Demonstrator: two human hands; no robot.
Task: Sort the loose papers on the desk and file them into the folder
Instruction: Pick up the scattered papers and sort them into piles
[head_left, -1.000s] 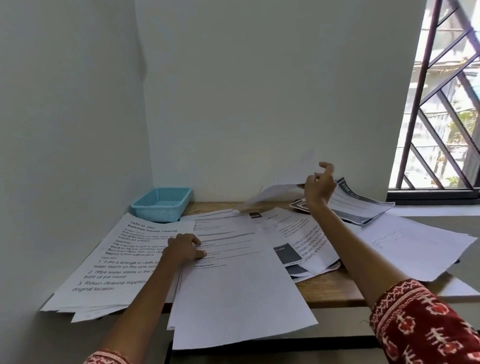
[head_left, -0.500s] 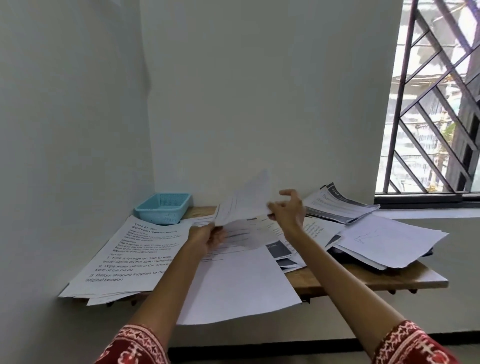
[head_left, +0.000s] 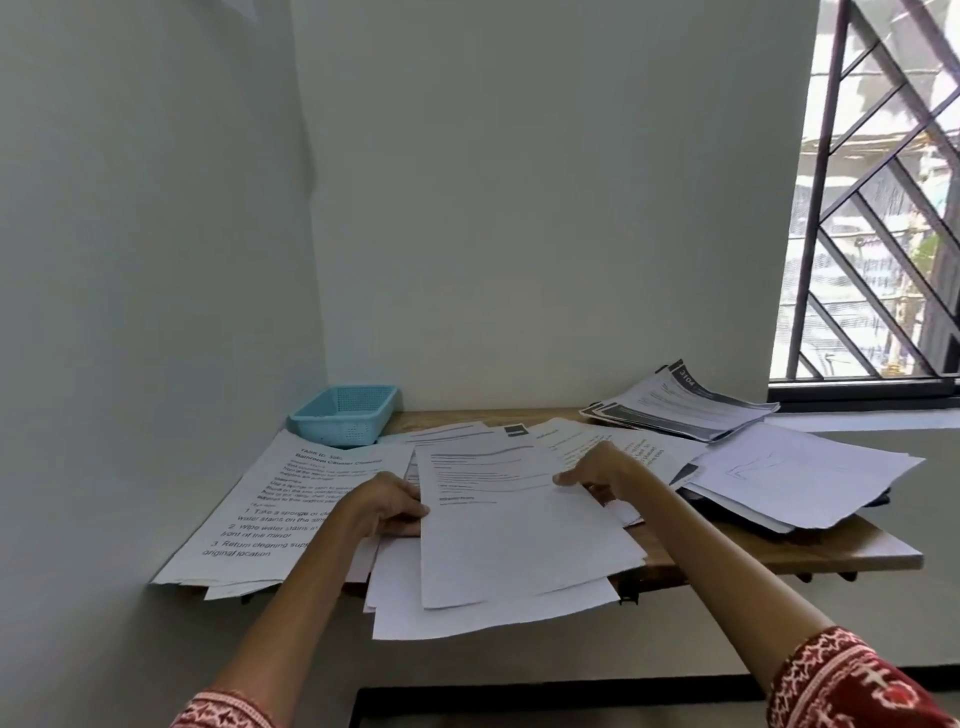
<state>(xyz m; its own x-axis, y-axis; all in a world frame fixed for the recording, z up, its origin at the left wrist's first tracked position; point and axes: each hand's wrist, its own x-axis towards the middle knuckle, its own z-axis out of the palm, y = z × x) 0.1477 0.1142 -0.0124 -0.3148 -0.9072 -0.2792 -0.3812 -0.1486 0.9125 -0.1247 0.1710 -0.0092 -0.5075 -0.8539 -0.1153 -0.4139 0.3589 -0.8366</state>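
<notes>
Two plain white walls (head_left: 519, 208) meet in a vertical corner (head_left: 311, 182) above and to the left of the point where the hands work. A wooden shelf-type desk (head_left: 779, 551) projects from the walls at that height; dark brackets (head_left: 628, 597) show under its front edge, just below the working point. A light blue perforated plastic basket (head_left: 345, 415) sits in the back left corner. To the upper right, a window (head_left: 883, 208) with a dark diagonal metal grille admits bright daylight; its sill (head_left: 862, 389) lies level with the desk's far edge. A dark band (head_left: 519, 699) runs along the wall base.
</notes>
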